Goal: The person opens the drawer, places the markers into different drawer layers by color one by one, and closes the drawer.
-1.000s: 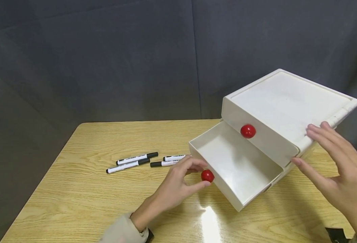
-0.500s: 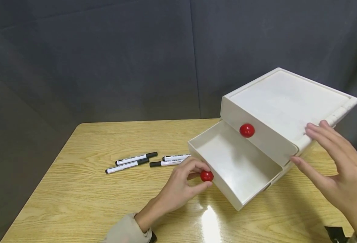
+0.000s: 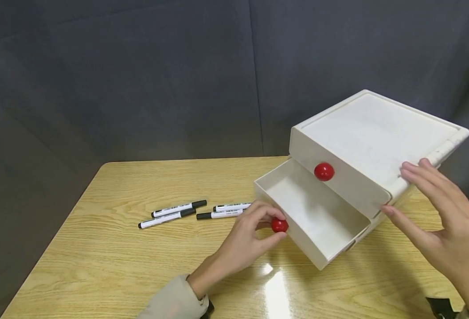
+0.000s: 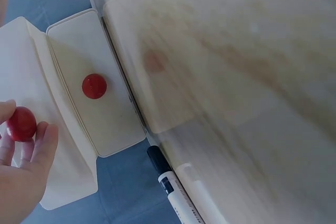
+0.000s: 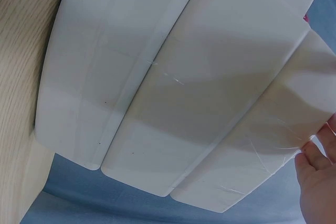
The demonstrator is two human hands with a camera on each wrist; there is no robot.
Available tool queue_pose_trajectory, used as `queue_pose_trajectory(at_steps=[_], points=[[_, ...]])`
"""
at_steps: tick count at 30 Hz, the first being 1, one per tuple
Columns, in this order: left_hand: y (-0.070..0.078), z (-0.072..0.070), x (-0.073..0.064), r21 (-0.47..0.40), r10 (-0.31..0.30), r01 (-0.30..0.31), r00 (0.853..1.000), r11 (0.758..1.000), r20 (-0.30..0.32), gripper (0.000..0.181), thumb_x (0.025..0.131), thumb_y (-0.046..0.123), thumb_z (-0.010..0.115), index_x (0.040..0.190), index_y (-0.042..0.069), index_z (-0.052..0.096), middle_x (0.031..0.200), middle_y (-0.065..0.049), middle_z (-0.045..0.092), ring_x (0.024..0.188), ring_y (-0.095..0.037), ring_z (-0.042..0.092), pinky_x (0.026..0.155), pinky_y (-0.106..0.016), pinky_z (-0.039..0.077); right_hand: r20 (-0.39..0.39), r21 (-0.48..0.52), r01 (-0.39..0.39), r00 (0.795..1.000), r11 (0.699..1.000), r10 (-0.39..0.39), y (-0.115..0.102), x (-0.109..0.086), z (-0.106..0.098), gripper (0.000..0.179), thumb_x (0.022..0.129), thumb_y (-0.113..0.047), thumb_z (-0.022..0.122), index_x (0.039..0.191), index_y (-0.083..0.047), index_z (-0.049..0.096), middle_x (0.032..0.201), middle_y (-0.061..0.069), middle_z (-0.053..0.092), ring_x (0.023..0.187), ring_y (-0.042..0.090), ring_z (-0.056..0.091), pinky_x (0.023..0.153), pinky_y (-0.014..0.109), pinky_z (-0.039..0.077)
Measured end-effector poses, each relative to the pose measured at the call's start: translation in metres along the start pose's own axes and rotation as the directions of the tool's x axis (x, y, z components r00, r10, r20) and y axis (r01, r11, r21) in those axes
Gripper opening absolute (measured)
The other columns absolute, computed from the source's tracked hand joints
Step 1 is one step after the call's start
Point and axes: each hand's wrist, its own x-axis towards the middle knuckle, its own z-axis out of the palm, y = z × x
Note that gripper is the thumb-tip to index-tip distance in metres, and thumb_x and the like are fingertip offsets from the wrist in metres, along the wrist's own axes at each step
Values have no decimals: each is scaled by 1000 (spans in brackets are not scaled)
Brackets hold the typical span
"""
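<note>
A white plastic drawer unit [image 3: 382, 133] stands on the table at the right, with one drawer front above another. Its lower drawer [image 3: 303, 241] is pulled out, and nothing lies in the part I can see. My left hand [image 3: 238, 243] pinches the round red knob [image 3: 279, 224] on that drawer's front between thumb and fingers. A second red knob [image 3: 324, 171] sits on the upper drawer front [image 3: 352, 188], which is flush with the unit. My right hand [image 3: 454, 226] rests its extended fingertips on the unit's right side and top edge, also visible in the right wrist view.
Several white markers with black caps lie on the wooden table [image 3: 99, 248] left of the drawer, such as one marker [image 3: 166, 219] at the far left of the group and another marker [image 3: 220, 214] behind my left hand. A dark curtain [image 3: 158, 88] hangs behind the table.
The lower drawer has slid slightly inward in the last half second, and my left hand has moved right with its knob. My right hand stays in place.
</note>
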Motion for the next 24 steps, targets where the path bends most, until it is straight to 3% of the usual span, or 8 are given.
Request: queue_pose_trajectory(at_steps=[8, 17, 24], points=[[0, 5, 11, 36, 21, -22, 1000, 999, 18, 28, 87, 3, 73, 114, 1, 63, 117, -9, 58, 106, -18, 65, 94, -17, 53, -7, 2, 4, 1000, 1000, -4, 0, 0, 1, 72, 87, -57, 67, 110, 11, 69, 119, 18, 71, 130, 16, 58, 112, 22, 42], [-2, 9, 20, 175, 140, -145, 989, 974, 43, 26, 91, 7, 70, 116, 3, 62, 118, -8, 59, 105, -16, 64, 93, -12, 51, -11, 6, 0, 1000, 1000, 0, -1, 0, 1, 72, 87, -57, 67, 110, 12, 69, 119, 20, 71, 130, 15, 58, 112, 23, 42], [-2, 14, 29, 207, 164, -170, 985, 963, 44, 27, 92, 7, 69, 118, 3, 62, 119, -8, 59, 106, -15, 64, 94, -10, 50, -17, 18, 0, 1000, 1000, 0, -2, 0, 2, 72, 87, -56, 68, 110, 12, 69, 118, 20, 71, 129, 17, 58, 113, 24, 42]])
